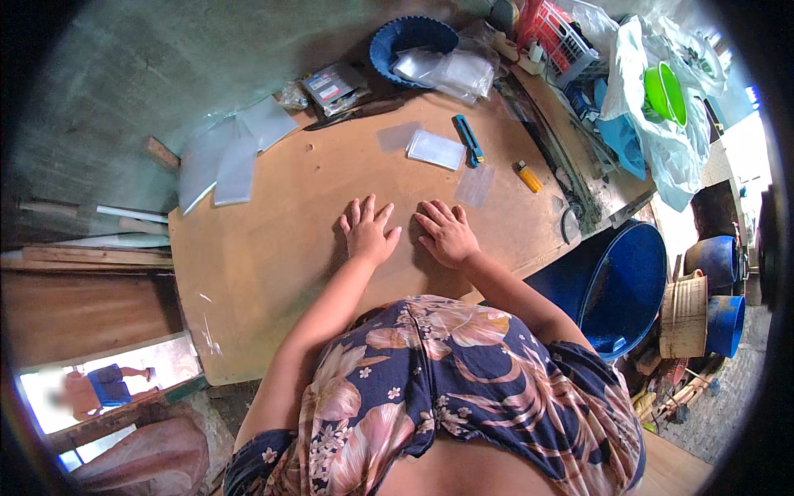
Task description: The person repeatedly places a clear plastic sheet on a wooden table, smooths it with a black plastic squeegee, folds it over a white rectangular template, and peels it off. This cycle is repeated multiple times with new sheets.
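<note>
My left hand (370,234) lies flat on the brown wooden tabletop (273,256), fingers spread and nothing in it. To its right, my right hand (447,236) rests palm down in the same way, also holding nothing. Beyond the right hand sits a stack of small clear plastic sleeves (436,150). One loose sleeve (399,136) lies at its left and another sleeve (475,186) at its lower right. A blue box cutter (469,140) is beside the stack. Farther right is a yellow lighter (528,177).
Large plastic sheets (236,161) lie at the far left edge. A blue basket (405,41) with plastic bags and a packet (335,87) stand along the back. A blue barrel (620,289) is right of the table, below white plastic bags (653,124). Someone (99,388) is visible outside, lower left.
</note>
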A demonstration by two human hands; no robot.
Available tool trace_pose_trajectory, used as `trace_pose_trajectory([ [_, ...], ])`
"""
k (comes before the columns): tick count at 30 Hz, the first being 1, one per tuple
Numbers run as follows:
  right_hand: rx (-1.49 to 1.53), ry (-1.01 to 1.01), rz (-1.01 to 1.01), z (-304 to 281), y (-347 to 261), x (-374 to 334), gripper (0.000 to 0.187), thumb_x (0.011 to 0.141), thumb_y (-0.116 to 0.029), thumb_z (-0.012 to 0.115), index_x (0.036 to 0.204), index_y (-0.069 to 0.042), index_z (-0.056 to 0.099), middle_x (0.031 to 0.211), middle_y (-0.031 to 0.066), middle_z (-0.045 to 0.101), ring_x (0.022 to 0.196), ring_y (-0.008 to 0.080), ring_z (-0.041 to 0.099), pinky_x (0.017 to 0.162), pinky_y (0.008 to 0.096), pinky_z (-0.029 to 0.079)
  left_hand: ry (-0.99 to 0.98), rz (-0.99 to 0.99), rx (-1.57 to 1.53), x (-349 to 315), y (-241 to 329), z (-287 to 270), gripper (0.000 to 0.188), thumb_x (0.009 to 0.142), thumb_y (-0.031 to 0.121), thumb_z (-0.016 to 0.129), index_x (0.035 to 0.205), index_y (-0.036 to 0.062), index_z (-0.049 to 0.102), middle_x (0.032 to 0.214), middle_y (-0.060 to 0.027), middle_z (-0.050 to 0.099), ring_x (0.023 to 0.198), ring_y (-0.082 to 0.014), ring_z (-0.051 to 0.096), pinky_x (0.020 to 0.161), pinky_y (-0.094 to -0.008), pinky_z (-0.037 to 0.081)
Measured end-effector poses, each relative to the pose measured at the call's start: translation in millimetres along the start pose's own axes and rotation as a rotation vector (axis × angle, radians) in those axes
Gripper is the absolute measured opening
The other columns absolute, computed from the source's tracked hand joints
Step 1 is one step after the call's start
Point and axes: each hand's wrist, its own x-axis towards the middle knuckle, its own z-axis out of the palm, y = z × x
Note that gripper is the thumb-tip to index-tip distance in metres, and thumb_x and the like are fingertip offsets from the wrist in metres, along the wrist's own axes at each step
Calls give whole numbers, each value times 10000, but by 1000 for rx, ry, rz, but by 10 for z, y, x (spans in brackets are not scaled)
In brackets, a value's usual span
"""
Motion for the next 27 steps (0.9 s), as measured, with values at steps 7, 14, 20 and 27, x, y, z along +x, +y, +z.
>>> trace_pose_trajectory([
  [7, 37, 13, -4, -48, 85, 17, 477, 834, -340, 516, 1264, -141, 460, 1378, 77, 355, 1306, 259, 272, 1045, 499, 205, -2, -46, 3, 44, 53, -3, 531, 743, 405, 626, 1249, 301, 499, 1425, -120, 264, 1327, -351, 173, 1005, -612, 131],
  [14, 37, 15, 12, -48, 121, 13, 464, 836, -326, 513, 1257, -136, 464, 1366, 81, 369, 1299, 268, 280, 1044, 503, 206, 25, -44, 19, 66, 46, 49, 463, 791, 420, 562, 1241, 321, 509, 1432, -100, 261, 1330, -343, 170, 1015, -597, 130],
  [20, 27, 18, -17, -64, 118, 14, 461, 833, -315, 511, 1257, -141, 466, 1365, 81, 366, 1294, 270, 284, 1041, 510, 210, 49, -38, 30, 61, 52, 42, 447, 800, 409, 558, 1236, 322, 513, 1420, -106, 288, 1320, -345, 196, 1008, -591, 140],
  [27, 89, 216, 32, -29, 227, -75, 450, 775, -245, 593, 1191, -108, 491, 1268, 117, 451, 1208, 299, 390, 984, 495, 307, 18, -43, 56, 68, 72, 34, 456, 803, 423, 536, 1247, 327, 499, 1433, -88, 263, 1332, -327, 170, 1023, -577, 129],
])
